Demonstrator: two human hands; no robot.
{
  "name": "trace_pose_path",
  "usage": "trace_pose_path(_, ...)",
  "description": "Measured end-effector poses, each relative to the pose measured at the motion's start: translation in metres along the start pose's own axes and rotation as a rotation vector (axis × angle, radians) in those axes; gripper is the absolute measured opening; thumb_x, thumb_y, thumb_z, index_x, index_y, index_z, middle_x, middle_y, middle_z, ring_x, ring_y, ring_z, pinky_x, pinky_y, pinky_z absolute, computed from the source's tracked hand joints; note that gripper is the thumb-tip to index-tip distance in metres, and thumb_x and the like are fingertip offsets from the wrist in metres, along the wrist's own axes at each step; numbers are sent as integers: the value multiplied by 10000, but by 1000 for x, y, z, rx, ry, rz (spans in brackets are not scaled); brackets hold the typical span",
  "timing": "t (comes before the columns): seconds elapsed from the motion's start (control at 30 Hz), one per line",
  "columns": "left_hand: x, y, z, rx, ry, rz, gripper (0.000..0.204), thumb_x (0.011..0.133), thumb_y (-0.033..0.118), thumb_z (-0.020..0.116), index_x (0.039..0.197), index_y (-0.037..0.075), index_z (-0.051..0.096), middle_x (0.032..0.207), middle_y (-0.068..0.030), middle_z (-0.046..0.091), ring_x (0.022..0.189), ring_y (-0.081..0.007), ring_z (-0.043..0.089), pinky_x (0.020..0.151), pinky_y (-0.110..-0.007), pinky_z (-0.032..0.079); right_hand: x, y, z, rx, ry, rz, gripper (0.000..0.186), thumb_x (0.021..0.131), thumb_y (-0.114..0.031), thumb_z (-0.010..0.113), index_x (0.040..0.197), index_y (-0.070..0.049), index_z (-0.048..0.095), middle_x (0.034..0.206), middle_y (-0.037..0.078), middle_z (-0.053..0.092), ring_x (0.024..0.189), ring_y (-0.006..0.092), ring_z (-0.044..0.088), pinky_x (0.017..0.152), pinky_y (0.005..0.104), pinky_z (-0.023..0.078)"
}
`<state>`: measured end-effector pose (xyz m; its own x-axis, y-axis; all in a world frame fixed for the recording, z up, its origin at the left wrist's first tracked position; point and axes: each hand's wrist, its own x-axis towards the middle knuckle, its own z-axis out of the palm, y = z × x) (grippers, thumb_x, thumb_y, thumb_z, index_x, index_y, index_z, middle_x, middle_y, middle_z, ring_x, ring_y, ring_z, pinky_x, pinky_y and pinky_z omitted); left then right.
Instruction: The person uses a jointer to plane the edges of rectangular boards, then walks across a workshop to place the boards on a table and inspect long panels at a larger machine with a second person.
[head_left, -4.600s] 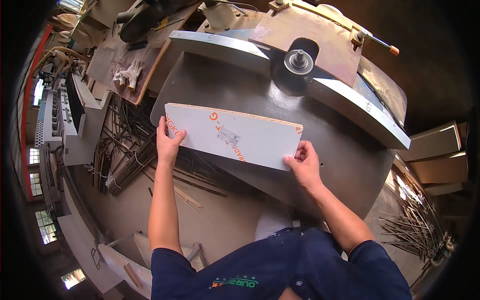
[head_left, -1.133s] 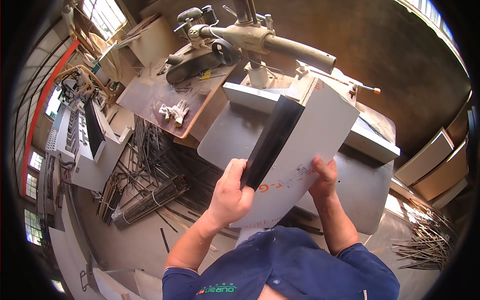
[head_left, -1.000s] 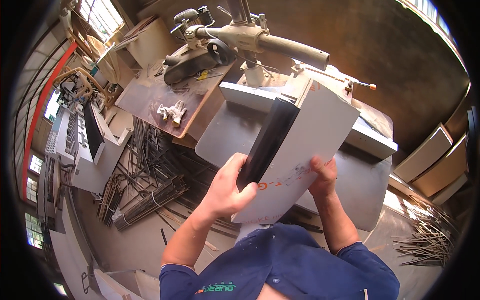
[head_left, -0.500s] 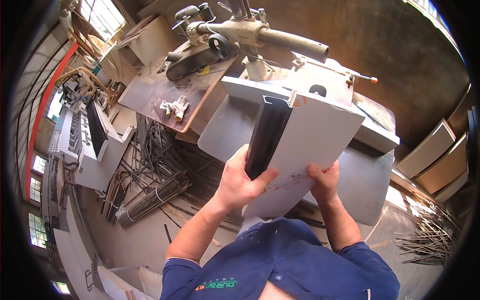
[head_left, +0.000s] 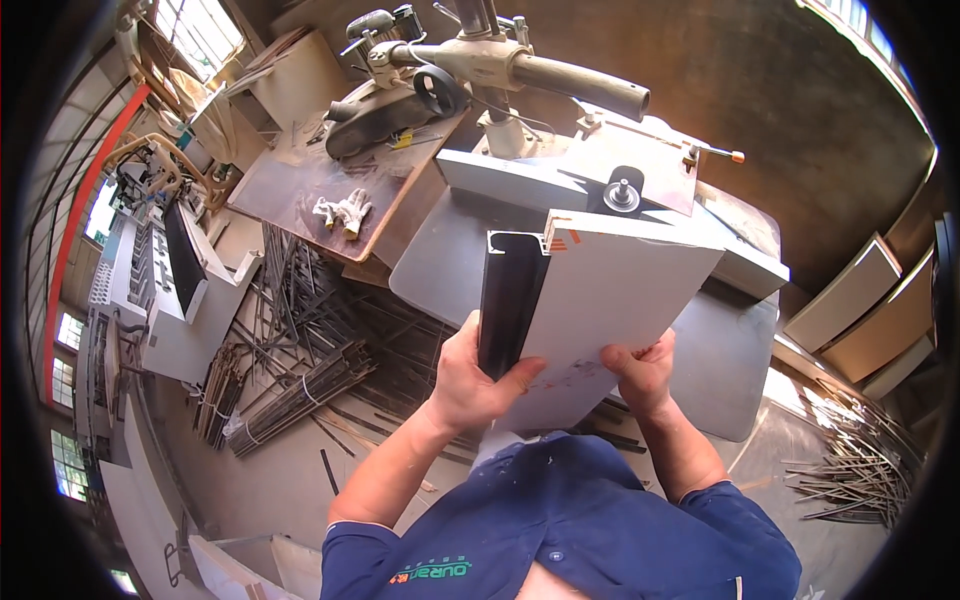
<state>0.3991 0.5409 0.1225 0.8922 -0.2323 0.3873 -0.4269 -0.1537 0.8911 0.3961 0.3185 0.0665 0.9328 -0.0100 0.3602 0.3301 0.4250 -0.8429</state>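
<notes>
Between my hands I hold a white panel [head_left: 625, 290], tilted up in front of my chest, its far end raised over the machine table. Along its left edge runs a black channel-shaped profile [head_left: 512, 300], whose open cross-section shows at the far end. My left hand [head_left: 478, 375] is wrapped round the profile side, thumb lying on the panel's face. On the right edge my right hand [head_left: 640, 372] grips the panel, thumb on top and fingers hidden behind. Beyond the panel's far end, a spindle [head_left: 622, 195] stands at the fence [head_left: 730, 260] of the grey machine table [head_left: 725, 350].
A brown side table [head_left: 290, 200] at the far left carries work gloves [head_left: 343, 212]. Over the machine reaches a thick metal arm [head_left: 580, 82]. Bundled dark strips [head_left: 300, 395] lie on the floor at left, a strip pile [head_left: 850, 460] at right. Boards [head_left: 850, 290] lean at the far right.
The panel's far end has come lower and a little left, so its end edge and the spindle behind it now show. Both hands keep their grip.
</notes>
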Motion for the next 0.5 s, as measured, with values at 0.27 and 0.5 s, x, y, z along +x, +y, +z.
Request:
trace_pose_path(0.27,1,-24,-12,139,66,114,351,868,105,791,1145,2,601,917,-71,684,740,-123,645,653,-281,536,6,17,5,11,1,57,172,886,-122,805,876,8,693,817,9,686,735,92,592,659,249,469)
trace_pose_path(0.5,-6,-104,-73,-288,227,-292,501,956,272,762,1322,-7,565,1138,-16,642,1033,-100,562,944,-256,460,34,76,8,6,123,258,421,813,-294,877,1042,-17,658,892,-3,648,772,97,567,692,259,429)
